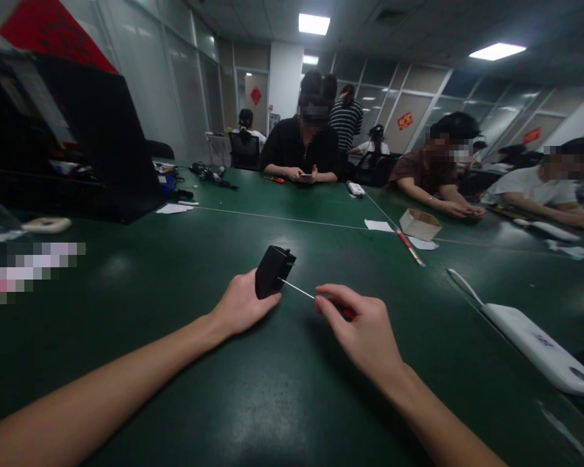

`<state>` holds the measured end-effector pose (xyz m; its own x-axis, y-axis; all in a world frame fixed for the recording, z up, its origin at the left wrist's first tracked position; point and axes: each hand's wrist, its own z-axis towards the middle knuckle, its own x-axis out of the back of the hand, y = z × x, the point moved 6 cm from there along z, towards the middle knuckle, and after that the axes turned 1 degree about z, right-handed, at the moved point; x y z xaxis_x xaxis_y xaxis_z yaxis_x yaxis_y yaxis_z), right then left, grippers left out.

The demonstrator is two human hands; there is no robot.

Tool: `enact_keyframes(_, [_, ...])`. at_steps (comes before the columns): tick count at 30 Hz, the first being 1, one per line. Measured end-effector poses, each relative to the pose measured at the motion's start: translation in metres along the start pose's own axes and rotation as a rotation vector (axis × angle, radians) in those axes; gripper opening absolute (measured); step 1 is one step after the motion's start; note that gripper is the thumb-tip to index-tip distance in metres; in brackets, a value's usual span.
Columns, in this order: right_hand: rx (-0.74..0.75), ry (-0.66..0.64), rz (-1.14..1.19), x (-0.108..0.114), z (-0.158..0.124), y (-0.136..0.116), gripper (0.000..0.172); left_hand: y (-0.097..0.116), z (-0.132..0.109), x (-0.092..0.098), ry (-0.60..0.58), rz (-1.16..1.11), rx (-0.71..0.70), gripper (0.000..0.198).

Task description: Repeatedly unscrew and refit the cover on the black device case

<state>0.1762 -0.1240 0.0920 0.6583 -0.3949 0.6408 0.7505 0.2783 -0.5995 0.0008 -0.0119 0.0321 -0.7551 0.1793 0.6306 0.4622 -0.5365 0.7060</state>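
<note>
Left hand [241, 303] gripped black box [269, 272] over table [150, 279], right hand [365, 327] pinched screwdriver [299, 289] with tip at box's side; driver work looked underway, no part visibly off, what remained couldn't be told.

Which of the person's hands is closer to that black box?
Left. The left hand grips the black box directly; the right hand is apart from it, off to its right, holding a thin screwdriver whose shaft reaches to the box.
</note>
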Motion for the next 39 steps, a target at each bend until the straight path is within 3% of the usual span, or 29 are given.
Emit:
enact_keyframes(12, [0.319,0.008,-0.239,-0.007,-0.009,-0.018,0.020,-0.003,0.001,-0.001,0.032,0.042,0.006,0.022])
enact_keyframes(16, [0.225,-0.033,-0.211,-0.009,-0.007,-0.013,0.026,-0.003,0.001,-0.001,0.026,0.030,0.004,0.023])
enact_keyframes(23, [-0.068,-0.228,0.095,-0.022,-0.005,-0.002,0.028,-0.003,0.000,-0.001,0.013,0.012,0.019,0.022])
enact_keyframes(28, [-0.145,-0.234,0.175,-0.026,-0.006,0.005,0.029,-0.002,-0.001,0.000,0.011,0.041,0.006,0.022])
enact_keyframes(33, [0.056,-0.154,-0.005,-0.023,-0.007,0.001,0.031,-0.001,-0.001,0.000,0.013,0.076,0.010,0.022])
enact_keyframes(39, [0.244,-0.147,-0.253,-0.025,-0.013,-0.005,0.035,-0.001,0.000,-0.001,0.023,0.114,0.003,0.020])
